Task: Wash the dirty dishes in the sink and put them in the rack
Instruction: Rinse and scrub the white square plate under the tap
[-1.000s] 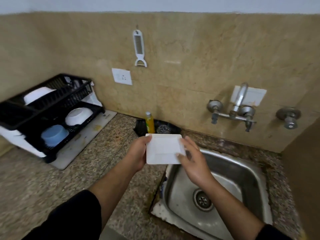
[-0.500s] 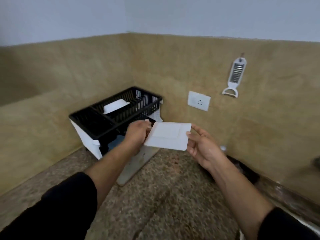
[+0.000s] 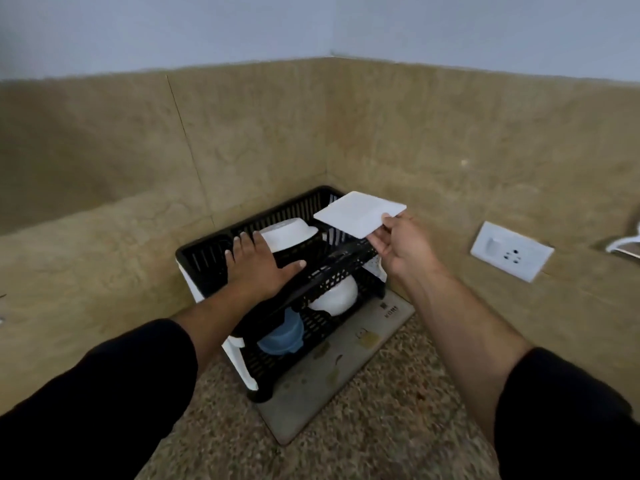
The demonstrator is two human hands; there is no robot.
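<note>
Our right hand (image 3: 398, 251) pinches the white square plate (image 3: 358, 213) by its near corner, just above the upper tier of the black dish rack (image 3: 202, 258). Our left hand (image 3: 258, 268) lies flat, fingers straight, over that tier beside the white bowl (image 3: 291, 233). We should tip the plate on edge, lower it right of the bowl, and release once it leans steady.

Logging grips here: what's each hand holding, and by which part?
The right hand pinches the white square plate by its near edge; the left hand, fingers straight, holds nothing.
</note>
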